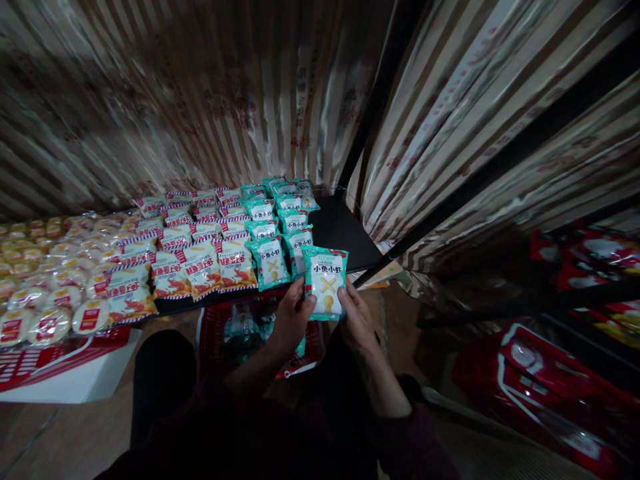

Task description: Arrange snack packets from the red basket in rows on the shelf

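A teal and white snack bag (327, 283) is held upright between my two hands, its printed front facing me. My left hand (294, 317) grips its lower left side, and my right hand (359, 317) pinches the right edge. Just beyond it, matching teal bags (270, 261) stand in two rows on a black shelf (345, 230). Left of those are rows of white, red and orange snack bags (203, 267). Below my forearms, a red bag (213, 333) lies open with more teal packs (243, 327) inside, partly hidden by my left arm.
Round wrapped snacks (65, 300) cover the shelf's left part. A red and white box (95, 363) sits under it. Striped sheeting (225, 100) hangs behind, and a dark metal post (367, 113) rises at the shelf's corner. Red packages (540, 393) lie at the right.
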Demonstrator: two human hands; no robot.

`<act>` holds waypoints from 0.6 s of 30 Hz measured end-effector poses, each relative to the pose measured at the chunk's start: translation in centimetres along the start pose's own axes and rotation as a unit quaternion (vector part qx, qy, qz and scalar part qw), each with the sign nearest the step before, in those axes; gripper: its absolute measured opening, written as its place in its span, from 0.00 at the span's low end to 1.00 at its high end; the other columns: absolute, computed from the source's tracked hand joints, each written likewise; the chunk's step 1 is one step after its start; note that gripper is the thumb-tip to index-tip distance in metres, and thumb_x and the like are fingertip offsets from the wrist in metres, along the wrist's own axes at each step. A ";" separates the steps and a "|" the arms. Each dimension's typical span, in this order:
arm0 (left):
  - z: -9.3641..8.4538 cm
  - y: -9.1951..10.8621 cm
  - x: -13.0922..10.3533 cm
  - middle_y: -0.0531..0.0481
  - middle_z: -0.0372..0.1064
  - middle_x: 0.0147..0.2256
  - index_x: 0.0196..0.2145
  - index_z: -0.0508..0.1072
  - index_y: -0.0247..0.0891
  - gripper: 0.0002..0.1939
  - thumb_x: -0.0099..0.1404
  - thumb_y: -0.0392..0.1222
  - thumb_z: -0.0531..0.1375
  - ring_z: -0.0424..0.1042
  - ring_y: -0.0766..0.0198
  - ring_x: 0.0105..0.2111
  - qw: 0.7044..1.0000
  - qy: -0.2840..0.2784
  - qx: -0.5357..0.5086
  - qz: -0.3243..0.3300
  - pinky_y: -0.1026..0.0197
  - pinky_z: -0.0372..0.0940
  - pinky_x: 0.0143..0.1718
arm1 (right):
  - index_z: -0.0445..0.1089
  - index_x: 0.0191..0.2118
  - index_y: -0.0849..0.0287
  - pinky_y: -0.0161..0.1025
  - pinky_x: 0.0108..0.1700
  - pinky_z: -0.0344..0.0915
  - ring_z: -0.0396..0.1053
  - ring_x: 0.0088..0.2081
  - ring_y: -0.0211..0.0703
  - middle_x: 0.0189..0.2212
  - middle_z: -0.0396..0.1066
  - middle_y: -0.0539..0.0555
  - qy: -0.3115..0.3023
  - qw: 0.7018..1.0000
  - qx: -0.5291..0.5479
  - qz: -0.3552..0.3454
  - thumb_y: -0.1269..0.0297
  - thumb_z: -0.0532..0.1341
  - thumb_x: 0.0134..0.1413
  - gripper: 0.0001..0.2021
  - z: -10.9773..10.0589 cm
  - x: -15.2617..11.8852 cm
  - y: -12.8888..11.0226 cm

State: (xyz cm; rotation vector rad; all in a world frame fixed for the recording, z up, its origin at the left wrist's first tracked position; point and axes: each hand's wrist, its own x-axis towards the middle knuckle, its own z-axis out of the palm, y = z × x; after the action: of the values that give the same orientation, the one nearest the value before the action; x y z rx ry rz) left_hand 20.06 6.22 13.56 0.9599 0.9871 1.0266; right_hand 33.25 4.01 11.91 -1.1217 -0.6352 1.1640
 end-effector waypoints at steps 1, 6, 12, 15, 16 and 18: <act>0.1 0.0 0.1 0.41 0.68 0.54 0.52 0.68 0.36 0.26 0.56 0.44 0.64 0.66 0.51 0.55 1.000 -0.001 0.000 -0.002 0.50 0.62 0.56 | 0.71 0.48 0.54 0.39 0.38 0.71 0.74 0.40 0.48 0.43 0.76 0.53 0.006 1.000 -0.001 -0.003 0.52 0.66 0.48 0.22 -0.1 0.2 0.0; 1.0 0.3 0.9 0.39 0.69 0.53 0.53 0.67 0.35 0.26 0.57 0.42 0.63 0.67 0.52 0.55 1.000 -0.011 -0.007 0.007 0.51 0.62 0.55 | 0.73 0.46 0.55 0.40 0.40 0.71 0.74 0.41 0.48 0.41 0.77 0.52 0.052 0.998 -0.017 -0.008 0.49 0.68 0.44 0.24 -0.8 1.6 -0.3; 2.4 0.2 2.4 0.40 0.72 0.48 0.52 0.68 0.35 0.24 0.58 0.41 0.62 0.72 0.55 0.48 1.000 -0.001 -0.004 0.017 0.52 0.65 0.51 | 0.73 0.46 0.56 0.43 0.40 0.72 0.75 0.41 0.50 0.38 0.78 0.53 0.069 0.997 -0.015 -0.011 0.48 0.69 0.41 0.26 -1.3 3.1 -0.8; 2.8 -0.4 3.0 0.39 0.72 0.49 0.52 0.68 0.34 0.24 0.58 0.41 0.61 0.72 0.55 0.47 1.000 0.002 -0.007 0.025 0.53 0.65 0.51 | 0.72 0.48 0.56 0.43 0.39 0.72 0.75 0.39 0.50 0.38 0.78 0.53 0.068 0.997 -0.024 -0.013 0.48 0.69 0.41 0.28 -1.6 3.6 -1.1; 2.9 -0.7 3.2 0.39 0.71 0.49 0.52 0.67 0.34 0.24 0.58 0.41 0.61 0.72 0.55 0.48 1.000 0.004 -0.003 0.029 0.52 0.65 0.51 | 0.72 0.49 0.56 0.43 0.39 0.73 0.75 0.39 0.50 0.38 0.78 0.53 0.068 0.997 -0.024 -0.012 0.49 0.69 0.41 0.29 -1.8 3.7 -1.1; 3.0 -1.2 3.4 0.38 0.71 0.50 0.52 0.67 0.33 0.23 0.59 0.39 0.59 0.71 0.55 0.49 0.999 0.007 0.011 0.039 0.52 0.64 0.52 | 0.72 0.50 0.56 0.43 0.40 0.72 0.75 0.39 0.49 0.39 0.78 0.53 0.068 0.997 -0.018 -0.011 0.50 0.69 0.41 0.29 -2.0 3.9 -1.2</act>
State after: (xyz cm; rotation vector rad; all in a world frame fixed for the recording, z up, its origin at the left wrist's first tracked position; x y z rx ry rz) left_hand 23.87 8.75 12.62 1.0163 0.9813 1.0905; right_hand 36.65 7.00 11.73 -1.2113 -0.5645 1.0507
